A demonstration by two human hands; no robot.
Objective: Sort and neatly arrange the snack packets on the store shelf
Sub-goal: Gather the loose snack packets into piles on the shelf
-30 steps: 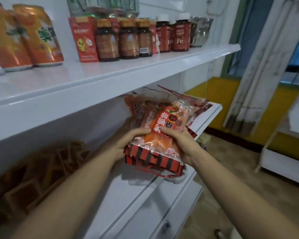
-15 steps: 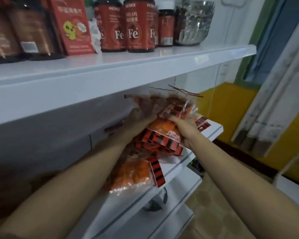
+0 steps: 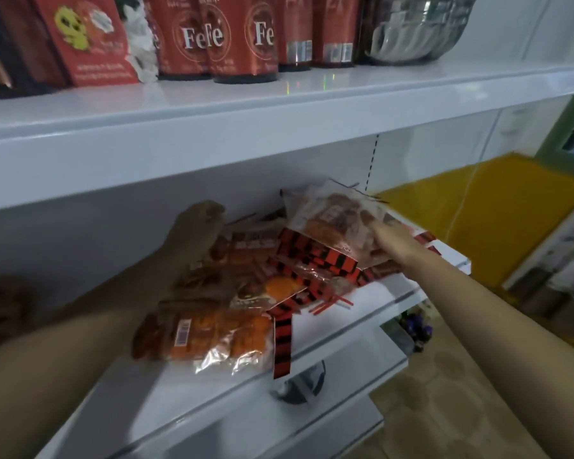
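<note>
Nearest the camera, two bare forearms reach up from the bottom corners toward the middle shelf [image 3: 371,293], a white board with a bare strip along its front edge. At about 7 o'clock from the centre of the view lies the closest snack packet [image 3: 209,336] — clear plastic over orange pieces, a barcode sticker on its face and a red-and-black striped end hanging over the shelf's front edge. Just past it, toward the centre, more packets [image 3: 262,270] of the same kind lie in a loose, overlapping heap, their striped ends crossing one another.

The left hand [image 3: 196,233] sits at the heap's 10 o'clock side, back of the hand toward the camera, fingers curled down onto the far packets; whether it actually grips one cannot be told. The right hand [image 3: 390,241] comes in from 4 o'clock and has its fingers closed on the top packet [image 3: 335,220], which is tilted up at the back of the heap near the shelf's right end.

Farther off, the upper shelf [image 3: 279,127] crosses the view — on it, from 11 to 1 o'clock, stand a red box [image 3: 90,41] with a yellow cartoon figure, dark bottles [image 3: 239,38] with red "Fe" labels, and stacked steel bowls [image 3: 415,28]. At 3 o'clock, beyond the shelving, a yellow wall [image 3: 497,220] shows.
</note>
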